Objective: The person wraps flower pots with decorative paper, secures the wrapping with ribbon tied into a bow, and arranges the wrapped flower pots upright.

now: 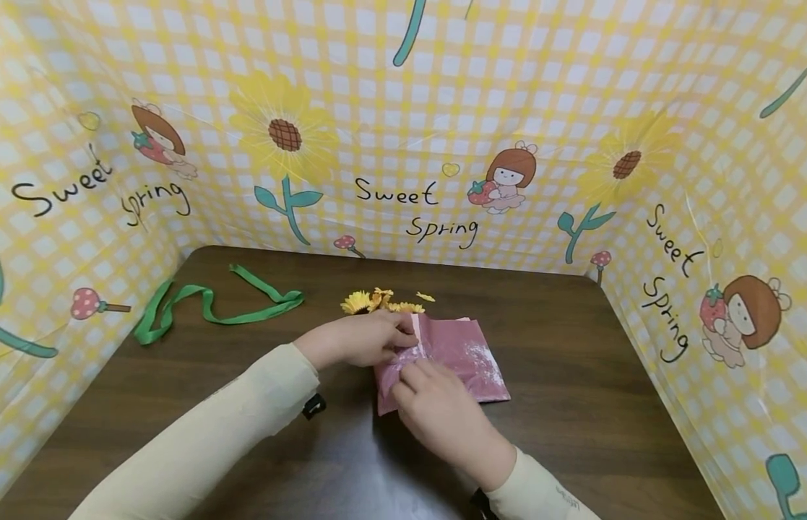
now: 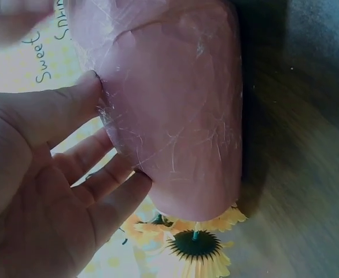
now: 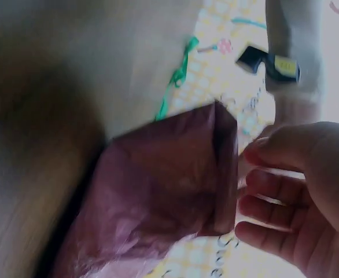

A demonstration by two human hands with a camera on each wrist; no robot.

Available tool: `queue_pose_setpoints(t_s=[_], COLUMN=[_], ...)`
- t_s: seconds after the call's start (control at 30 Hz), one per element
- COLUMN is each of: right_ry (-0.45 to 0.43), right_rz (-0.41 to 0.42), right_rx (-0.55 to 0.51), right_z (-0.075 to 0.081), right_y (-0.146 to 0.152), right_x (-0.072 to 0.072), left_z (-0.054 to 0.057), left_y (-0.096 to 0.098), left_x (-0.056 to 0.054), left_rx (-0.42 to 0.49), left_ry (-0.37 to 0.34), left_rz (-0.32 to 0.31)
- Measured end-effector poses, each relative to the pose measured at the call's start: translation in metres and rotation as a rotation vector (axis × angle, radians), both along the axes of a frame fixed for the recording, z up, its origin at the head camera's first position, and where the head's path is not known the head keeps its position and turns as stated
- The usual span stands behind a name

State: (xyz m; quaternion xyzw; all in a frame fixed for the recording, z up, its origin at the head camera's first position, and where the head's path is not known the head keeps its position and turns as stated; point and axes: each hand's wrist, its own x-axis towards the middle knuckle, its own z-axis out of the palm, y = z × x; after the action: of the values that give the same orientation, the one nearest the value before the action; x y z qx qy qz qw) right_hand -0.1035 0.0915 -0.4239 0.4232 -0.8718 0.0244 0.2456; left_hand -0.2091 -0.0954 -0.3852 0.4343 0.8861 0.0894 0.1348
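Observation:
A shiny, creased sheet of pink wrapping paper (image 1: 450,354) lies folded over at mid-table. Yellow artificial sunflowers (image 1: 359,302) show past its far edge; in the left wrist view a flower head (image 2: 195,246) pokes out at the wrap's end. My left hand (image 1: 370,338) holds the paper's left side, thumb and fingertips at its edge. Across the near part, my right hand (image 1: 442,415) has its fingertips at the wrap. From the right wrist, the fingers of that hand (image 3: 308,185) look loosely bent beside a folded edge of the paper (image 3: 164,179), thumb apart from them.
A green ribbon (image 1: 247,316) lies in loose bends on the dark wooden table (image 1: 572,361) at the back left. A yellow-checked cloth (image 1: 390,130) with printed flowers and figures stands around the back and sides. A small loose yellow petal piece (image 1: 425,296) lies behind the paper.

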Motion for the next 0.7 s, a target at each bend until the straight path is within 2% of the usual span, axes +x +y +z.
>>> queue_pose_setpoints(t_s=[0.2,0.33,0.47,0.6,0.7], right_ry=[-0.175,-0.271,-0.354,-0.407,-0.433], right_rz=[-0.125,-0.162,-0.196,-0.196,-0.169], right_rx=[-0.229,-0.321,-0.393,-0.448,-0.483], right_z=[-0.007,-0.013,-0.013,-0.013,-0.015], right_y=[0.014,0.018,0.020,0.021,0.022], right_x=[-0.017,-0.021,-0.023,-0.026,-0.029], left_z=[0.000,-0.002,-0.008,-0.011,-0.011], left_y=[0.003,0.007,0.011,0.014,0.014], left_x=[0.001,0.004,0.010,0.019,0.024], left_rx=[0.013,0.043,0.102,0.131,0.125], left_ry=[0.008,0.016,0.073,0.140,0.156], left_rz=[0.000,0.039,0.076,0.101,0.124])
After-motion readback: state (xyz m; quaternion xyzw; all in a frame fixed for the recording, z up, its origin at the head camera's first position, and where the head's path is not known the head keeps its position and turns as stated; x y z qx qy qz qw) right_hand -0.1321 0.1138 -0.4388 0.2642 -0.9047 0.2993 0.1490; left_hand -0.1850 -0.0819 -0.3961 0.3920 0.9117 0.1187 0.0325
